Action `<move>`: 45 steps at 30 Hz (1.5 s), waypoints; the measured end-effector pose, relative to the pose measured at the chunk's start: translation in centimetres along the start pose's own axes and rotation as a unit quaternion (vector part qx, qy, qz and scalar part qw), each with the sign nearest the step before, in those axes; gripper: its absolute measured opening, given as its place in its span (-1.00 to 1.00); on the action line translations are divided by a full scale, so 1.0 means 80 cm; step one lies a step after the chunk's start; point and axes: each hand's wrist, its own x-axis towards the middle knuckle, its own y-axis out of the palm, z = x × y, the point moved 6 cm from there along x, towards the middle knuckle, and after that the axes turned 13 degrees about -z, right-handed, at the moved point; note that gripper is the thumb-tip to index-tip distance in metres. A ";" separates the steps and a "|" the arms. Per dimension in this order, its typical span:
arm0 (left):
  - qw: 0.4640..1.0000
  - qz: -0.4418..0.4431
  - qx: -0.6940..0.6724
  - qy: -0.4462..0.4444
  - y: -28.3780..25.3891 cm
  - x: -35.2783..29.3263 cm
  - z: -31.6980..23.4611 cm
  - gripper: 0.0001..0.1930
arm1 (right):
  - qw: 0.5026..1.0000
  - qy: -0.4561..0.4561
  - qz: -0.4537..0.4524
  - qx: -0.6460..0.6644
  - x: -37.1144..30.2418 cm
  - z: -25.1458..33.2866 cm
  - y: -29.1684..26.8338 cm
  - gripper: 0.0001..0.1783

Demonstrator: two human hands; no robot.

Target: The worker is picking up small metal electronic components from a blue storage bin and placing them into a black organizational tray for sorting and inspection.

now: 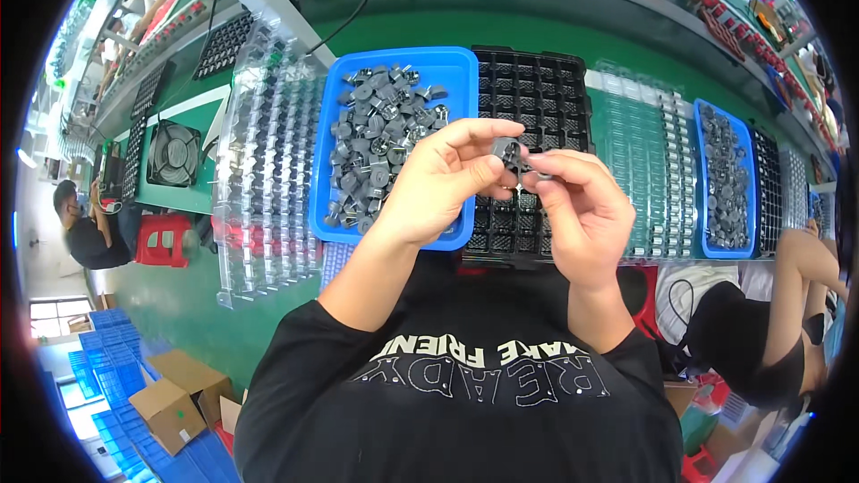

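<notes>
Above the black compartment tray (537, 80), both my hands meet at chest height. My left hand (438, 179) pinches a small dark grey plastic part (507, 152) between thumb and fingers. In my right hand (586, 210) a small round grey piece (542, 176) is held between thumb and forefinger, close beside the first part. Whether the two pieces touch is too small to tell. Left of the hands stands a blue tray (470, 80) heaped with grey round parts (376, 116) that have metal bits on them.
Clear plastic blister trays (268, 152) stand at the left, and more clear trays (631, 125) lie at the right. Farther right is another blue bin (747, 161) of grey parts, with a co-worker's arm (792, 277) near it. A black fan (172, 154) stands at the far left.
</notes>
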 end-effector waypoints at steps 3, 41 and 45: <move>0.999 0.029 -0.001 0.047 -0.009 -0.008 -0.002 -0.68 | 0.999 0.025 -0.045 0.006 -0.005 0.005 -0.009 -0.71; 0.619 -0.192 0.716 0.259 -0.107 -0.012 0.000 -0.59 | 0.798 -0.059 0.157 -0.579 0.002 -0.104 -0.103 -0.92; 0.594 -0.198 0.742 0.242 -0.107 0.005 0.001 -0.70 | 0.784 -0.064 0.176 -0.592 0.000 -0.080 -0.115 -0.83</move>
